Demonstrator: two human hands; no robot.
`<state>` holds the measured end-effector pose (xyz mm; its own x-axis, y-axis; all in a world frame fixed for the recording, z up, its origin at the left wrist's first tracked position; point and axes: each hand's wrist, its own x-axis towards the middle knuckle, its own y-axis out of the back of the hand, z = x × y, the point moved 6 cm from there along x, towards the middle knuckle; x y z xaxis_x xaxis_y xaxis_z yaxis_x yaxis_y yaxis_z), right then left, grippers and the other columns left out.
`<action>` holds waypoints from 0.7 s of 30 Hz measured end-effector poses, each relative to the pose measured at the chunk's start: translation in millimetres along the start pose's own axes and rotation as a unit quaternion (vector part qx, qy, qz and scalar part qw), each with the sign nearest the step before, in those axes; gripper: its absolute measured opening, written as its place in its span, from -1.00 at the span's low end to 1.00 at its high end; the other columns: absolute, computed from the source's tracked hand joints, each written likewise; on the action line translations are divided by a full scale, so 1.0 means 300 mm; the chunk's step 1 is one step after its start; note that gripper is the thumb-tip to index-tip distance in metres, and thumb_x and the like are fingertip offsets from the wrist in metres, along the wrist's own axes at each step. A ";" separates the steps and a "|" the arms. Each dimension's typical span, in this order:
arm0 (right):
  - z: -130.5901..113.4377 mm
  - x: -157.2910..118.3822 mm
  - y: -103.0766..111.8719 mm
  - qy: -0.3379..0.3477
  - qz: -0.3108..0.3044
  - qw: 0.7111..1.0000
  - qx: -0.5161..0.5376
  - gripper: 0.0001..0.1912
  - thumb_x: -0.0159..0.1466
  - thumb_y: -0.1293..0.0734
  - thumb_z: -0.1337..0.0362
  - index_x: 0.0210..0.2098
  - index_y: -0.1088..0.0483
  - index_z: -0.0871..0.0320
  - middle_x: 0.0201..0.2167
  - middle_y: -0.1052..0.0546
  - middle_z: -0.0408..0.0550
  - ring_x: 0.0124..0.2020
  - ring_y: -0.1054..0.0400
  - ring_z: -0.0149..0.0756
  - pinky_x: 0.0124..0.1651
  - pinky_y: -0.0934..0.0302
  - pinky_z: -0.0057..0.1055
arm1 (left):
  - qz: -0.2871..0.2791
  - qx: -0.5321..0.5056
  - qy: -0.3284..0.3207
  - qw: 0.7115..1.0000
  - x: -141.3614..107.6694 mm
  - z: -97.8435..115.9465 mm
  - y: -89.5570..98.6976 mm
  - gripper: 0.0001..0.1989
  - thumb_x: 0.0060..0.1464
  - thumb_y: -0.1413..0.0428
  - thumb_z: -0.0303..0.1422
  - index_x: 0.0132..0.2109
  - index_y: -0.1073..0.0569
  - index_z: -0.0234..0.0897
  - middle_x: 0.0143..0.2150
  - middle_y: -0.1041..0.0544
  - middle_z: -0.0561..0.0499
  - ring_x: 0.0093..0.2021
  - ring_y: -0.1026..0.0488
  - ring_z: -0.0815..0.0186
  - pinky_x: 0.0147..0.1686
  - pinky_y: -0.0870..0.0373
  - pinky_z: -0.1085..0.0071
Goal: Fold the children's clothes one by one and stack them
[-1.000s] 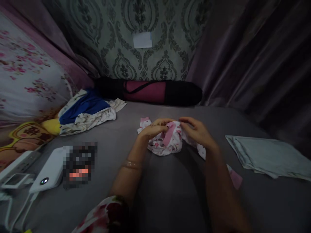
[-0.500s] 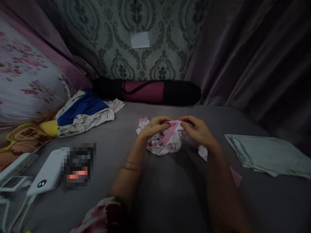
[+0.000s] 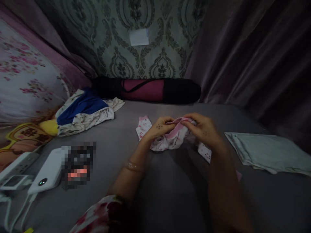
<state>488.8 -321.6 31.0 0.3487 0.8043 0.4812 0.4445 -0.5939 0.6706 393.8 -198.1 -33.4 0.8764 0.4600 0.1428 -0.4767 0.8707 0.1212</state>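
The left hand (image 3: 159, 127) and right hand (image 3: 201, 127) are pinching the pink band (image 3: 173, 132) of a printed garment (image 3: 167, 144) at frame centre, its long axis slanting from centre-left toward lower right, band facing up

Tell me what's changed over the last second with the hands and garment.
The left hand and right hand have both shifted rightward, and the pink fabric band of the white, pink-patterned cloth garment now spreads wider between them. Neither hand has visibly let go. The folded pale-green cloth, white plastic power bank and blue-and-white clothes pile stayed put.
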 end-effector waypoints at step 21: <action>0.118 -0.022 0.111 -0.096 0.135 0.986 -0.005 -0.74 0.21 -0.32 0.10 -0.25 -0.55 0.10 -0.33 -0.61 -0.08 -0.27 -0.48 -0.16 -0.20 -0.33 -0.28 | -0.112 0.079 0.011 0.991 -0.040 0.037 0.030 -0.74 -0.06 -0.25 -0.25 -0.26 -0.47 -0.32 -0.39 -0.43 0.05 -0.41 -0.32 0.39 -0.43 -0.20 0.48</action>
<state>530.5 -347.4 30.1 0.6031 0.5976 0.5283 0.3061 -0.7850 0.5386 378.4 -197.8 -23.2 0.9616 0.2642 0.0740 -0.2741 0.9137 0.3002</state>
